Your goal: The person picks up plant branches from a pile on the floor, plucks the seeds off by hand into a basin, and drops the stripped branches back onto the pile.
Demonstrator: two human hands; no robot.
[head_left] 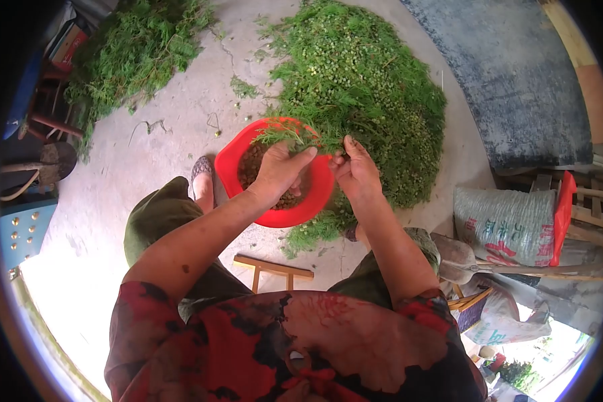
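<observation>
A leafy green sprig point(323, 139) stretches between my two hands above a red plastic basin point(229, 167). My left hand point(285, 171) is closed around the sprig, over the middle of the basin. At the basin's right rim, my right hand point(356, 173) pinches the sprig's right end between thumb and fingers; the exact contact is partly hidden. Small brown, round pieces point(250, 161) lie in the basin, partly covered by my left hand. Just beyond my right hand rises a large heap of green sprigs with small pale green cones point(362, 87).
A second pile of green branches point(141, 47) lies at the far left on the concrete floor point(174, 127). To the right are a white woven sack point(502, 221) and a shovel point(455, 258). A wooden stool frame point(275, 266) shows between my legs. A blue panel point(27, 231) stands left.
</observation>
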